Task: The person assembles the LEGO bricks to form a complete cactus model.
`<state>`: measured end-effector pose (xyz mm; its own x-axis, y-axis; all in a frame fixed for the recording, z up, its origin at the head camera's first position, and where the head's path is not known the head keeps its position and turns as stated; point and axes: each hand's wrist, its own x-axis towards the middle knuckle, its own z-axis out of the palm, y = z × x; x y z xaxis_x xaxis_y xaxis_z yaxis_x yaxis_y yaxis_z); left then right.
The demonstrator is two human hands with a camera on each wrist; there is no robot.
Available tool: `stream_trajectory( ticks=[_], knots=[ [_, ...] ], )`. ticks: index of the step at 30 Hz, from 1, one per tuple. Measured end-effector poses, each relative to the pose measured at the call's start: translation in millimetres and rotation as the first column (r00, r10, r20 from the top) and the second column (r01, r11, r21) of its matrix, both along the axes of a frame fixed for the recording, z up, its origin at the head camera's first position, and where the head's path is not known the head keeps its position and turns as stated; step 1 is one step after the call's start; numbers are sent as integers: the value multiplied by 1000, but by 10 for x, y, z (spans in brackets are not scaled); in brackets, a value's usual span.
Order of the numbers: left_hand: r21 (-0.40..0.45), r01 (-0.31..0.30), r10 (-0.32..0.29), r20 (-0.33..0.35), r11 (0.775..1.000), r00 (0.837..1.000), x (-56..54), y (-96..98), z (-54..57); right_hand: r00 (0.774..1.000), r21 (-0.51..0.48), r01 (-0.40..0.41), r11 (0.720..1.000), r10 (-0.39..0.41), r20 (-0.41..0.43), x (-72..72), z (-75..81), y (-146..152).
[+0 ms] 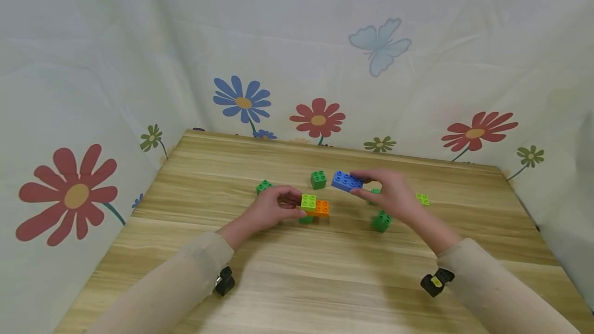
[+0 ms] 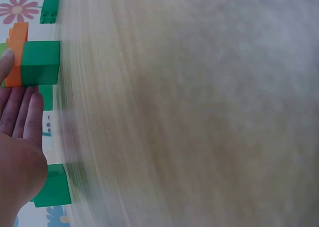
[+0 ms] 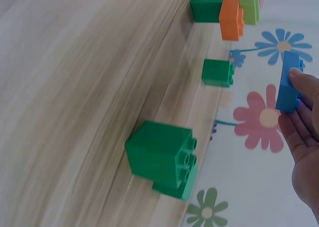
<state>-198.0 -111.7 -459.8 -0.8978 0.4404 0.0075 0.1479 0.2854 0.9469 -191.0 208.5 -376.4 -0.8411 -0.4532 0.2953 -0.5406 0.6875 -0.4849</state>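
Note:
My left hand (image 1: 273,207) pinches a small stack between thumb and fingers. On its top is a lime green brick (image 1: 308,201), set on one end of an orange brick (image 1: 323,209). A darker green brick (image 2: 42,62) forms the bottom layer, mostly hidden from the head view. To the right, my right hand (image 1: 394,194) grips a long blue brick (image 1: 343,181) by its right end, raised above the table. Its studs face up, and it is apart from the stack.
Loose green bricks lie about the wooden table (image 1: 297,282): one behind the stack (image 1: 318,180), one by the left hand (image 1: 264,185), and two near the right hand, including a closer brick (image 1: 382,221). Another lime brick (image 1: 422,199) lies at right. A flowered curtain (image 1: 287,40) hangs behind.

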Motion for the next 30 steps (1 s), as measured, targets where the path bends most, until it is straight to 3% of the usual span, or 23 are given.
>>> stream_trajectory(
  ticks=[14,23,30],
  knots=[
    [-19,-4,4,15,1000,1000,-23,-6,-22,987,-42,-156,987,154,-34,6,-54,-451],
    [-40,15,-15,-20,999,1000,-48,-17,-43,981,-75,-190,979,192,18,-30,-199,-596],
    [-41,11,-11,-10,999,1000,-47,-20,-50,979,-68,-194,979,198,58,-17,-222,-686]
  ],
)
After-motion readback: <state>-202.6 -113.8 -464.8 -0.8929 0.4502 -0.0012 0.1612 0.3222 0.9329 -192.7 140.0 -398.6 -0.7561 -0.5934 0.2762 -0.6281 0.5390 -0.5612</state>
